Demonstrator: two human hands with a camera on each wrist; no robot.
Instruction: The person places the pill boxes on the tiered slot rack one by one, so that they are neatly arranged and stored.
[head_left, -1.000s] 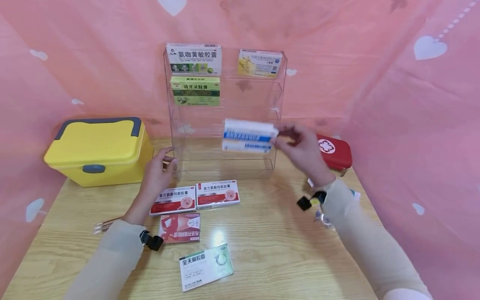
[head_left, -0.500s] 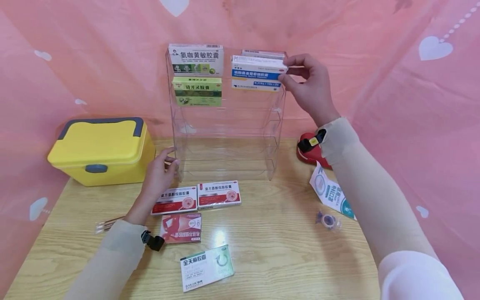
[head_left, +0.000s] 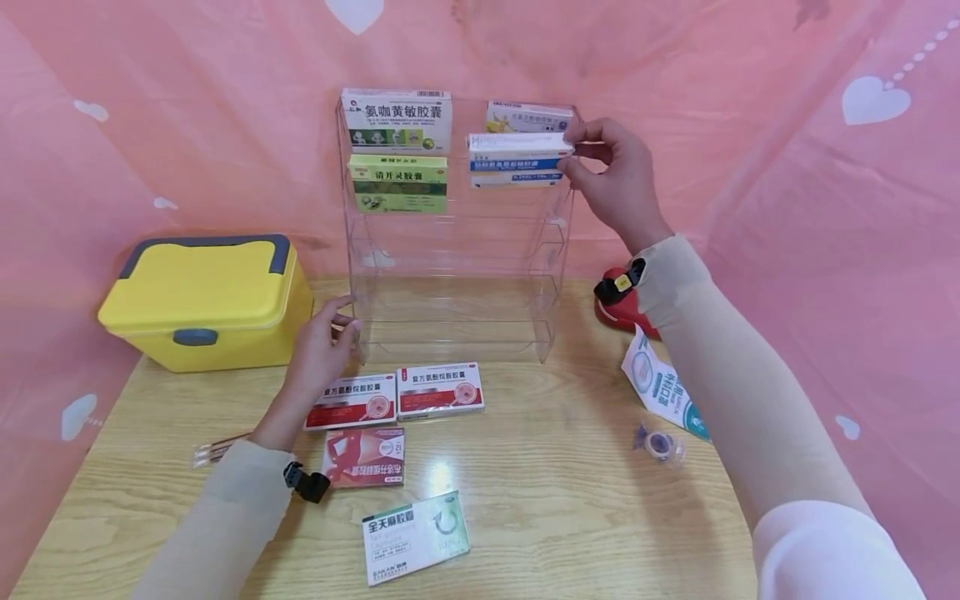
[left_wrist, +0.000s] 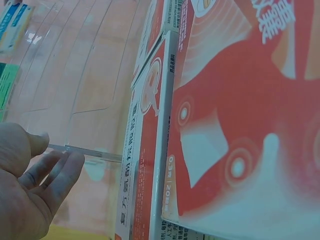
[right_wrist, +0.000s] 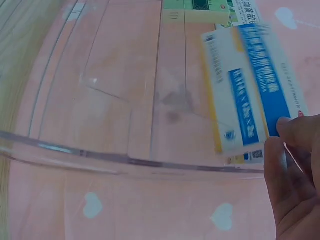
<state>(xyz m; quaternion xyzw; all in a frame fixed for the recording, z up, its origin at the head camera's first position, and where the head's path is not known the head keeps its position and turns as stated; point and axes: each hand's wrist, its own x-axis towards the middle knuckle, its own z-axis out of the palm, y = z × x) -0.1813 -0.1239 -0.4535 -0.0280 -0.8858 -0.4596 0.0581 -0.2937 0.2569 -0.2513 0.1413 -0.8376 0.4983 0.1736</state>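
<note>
Head view shows the right hand [head_left: 618, 179] pinching the right end of a blue-and-white medicine box [head_left: 517, 158] between thumb and fingers, so the box reaches out leftward from the grip. It sits at the second tier on the right side of the clear acrylic rack [head_left: 457, 283], just below the yellow-printed box [head_left: 527, 117] on the top tier and level with the green box [head_left: 398, 182] to its left. Above the green box stands a white-and-green box [head_left: 397, 119]. The rack's front lip runs across in front of the held box in the right wrist view. The left hand [head_left: 321, 354] rests its loosely straight fingers against the rack's lower left edge, gripping nothing. In front of the rack lie two red-and-white boxes [head_left: 394, 398] side by side, a red box [head_left: 364, 457] just nearer, and a white-and-green carton [head_left: 415, 535] nearest the person. Left of the rack stands a yellow case [head_left: 206, 300]; right of it, a red pouch [head_left: 626, 308], a sachet [head_left: 660, 387] and a tape roll [head_left: 658, 443].
</note>
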